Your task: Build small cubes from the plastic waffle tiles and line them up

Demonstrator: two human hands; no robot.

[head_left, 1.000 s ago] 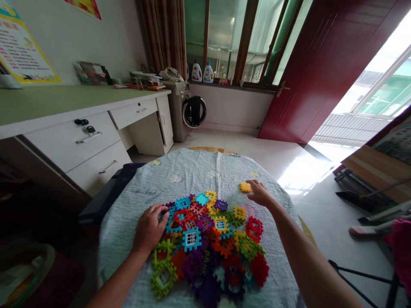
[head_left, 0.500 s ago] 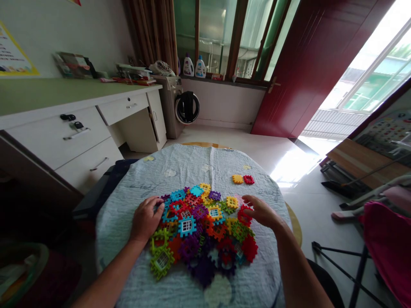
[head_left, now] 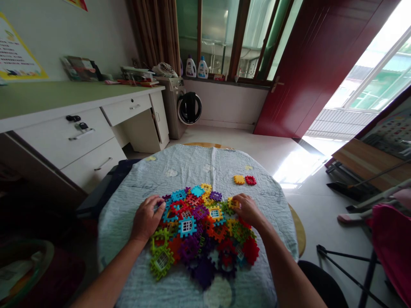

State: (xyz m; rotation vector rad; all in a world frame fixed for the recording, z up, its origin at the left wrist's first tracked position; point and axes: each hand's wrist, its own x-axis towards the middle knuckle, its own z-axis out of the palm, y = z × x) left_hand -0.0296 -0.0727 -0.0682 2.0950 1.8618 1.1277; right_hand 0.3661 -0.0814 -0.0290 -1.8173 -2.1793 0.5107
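Hands (head_left: 248, 209) at notched, flat, colourful pieces (head_left: 187, 226)

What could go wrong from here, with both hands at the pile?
The right hand is at a yellow piece with green pieces close by; their notched edges might catch and drag along. The left hand is beside the pile, so a nudge could shift overlapping pieces. The creased cloth could bunch if a hand drags across it.

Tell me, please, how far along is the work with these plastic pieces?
Just begun, it seems: one yellow piece and one red piece lie apart. The right hand has fingers at another yellow piece. The large pile, beside the left hand, is left.
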